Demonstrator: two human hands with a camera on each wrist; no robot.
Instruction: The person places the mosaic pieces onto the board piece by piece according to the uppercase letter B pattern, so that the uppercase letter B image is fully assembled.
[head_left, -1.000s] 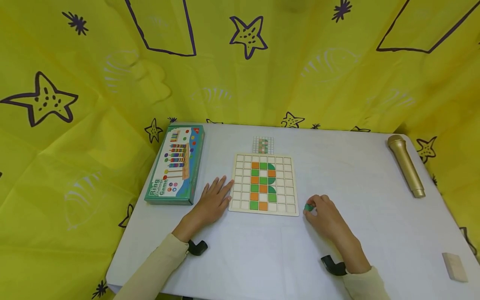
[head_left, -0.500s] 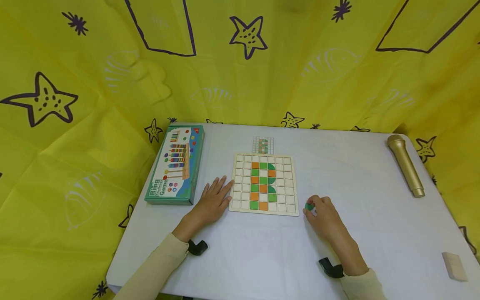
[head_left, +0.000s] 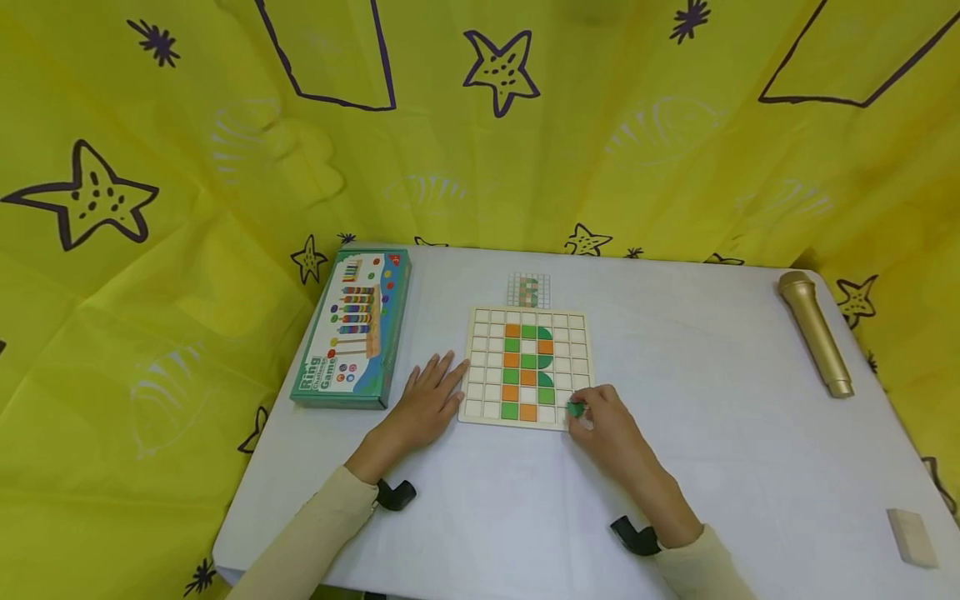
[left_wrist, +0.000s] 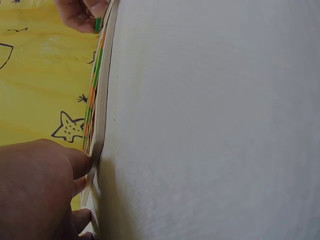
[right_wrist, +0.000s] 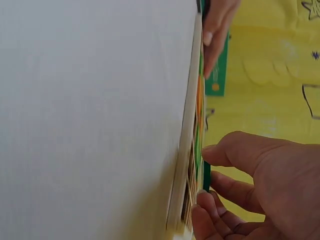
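Note:
A wooden grid board (head_left: 483, 392) lies on the table, with green and orange tiles (head_left: 528, 362) set in its middle columns. My left hand (head_left: 425, 406) lies flat on the tablecloth, its fingertips touching the board's left edge, as the left wrist view (left_wrist: 35, 190) also shows. Over the board's lower right corner, my right hand (head_left: 611, 429) pinches a dark green tile (head_left: 575, 409) between thumb and fingers. In the right wrist view that green tile (right_wrist: 207, 175) stands on edge beside the board's rim.
A small pattern card (head_left: 528, 290) lies just behind the board. The Ring Challenge Game box (head_left: 352, 329) is at the left. A gold microphone (head_left: 816, 333) lies at the far right, and a pale wooden block (head_left: 912, 538) near the right front edge.
My right hand has moved left with the green tile, from the cloth beside the board to over its lower right corner. The left hand has stayed in place.

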